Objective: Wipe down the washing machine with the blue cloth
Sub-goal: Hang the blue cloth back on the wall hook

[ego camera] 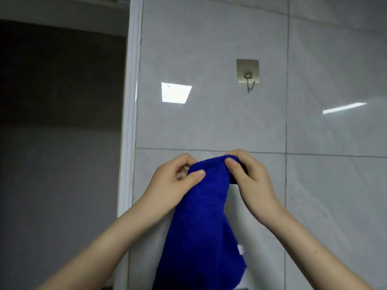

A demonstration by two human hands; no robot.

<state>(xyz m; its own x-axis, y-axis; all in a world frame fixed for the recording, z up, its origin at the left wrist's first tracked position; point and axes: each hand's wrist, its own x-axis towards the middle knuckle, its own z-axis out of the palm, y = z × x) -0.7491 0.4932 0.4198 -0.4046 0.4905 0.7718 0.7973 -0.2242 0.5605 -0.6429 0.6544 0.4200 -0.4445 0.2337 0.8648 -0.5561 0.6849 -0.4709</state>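
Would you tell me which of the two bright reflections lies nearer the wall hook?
The squarish reflection, just left of the hook; the thin streak sits farther off to the right.

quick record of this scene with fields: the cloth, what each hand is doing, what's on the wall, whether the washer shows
blue cloth: held up by its top edge, the rest hanging down
left grip: pinches the top edge
right grip: pinches the top edge, close beside the left
hook: metal, bare, above the hands on the tiled wall
washing machine: not in view
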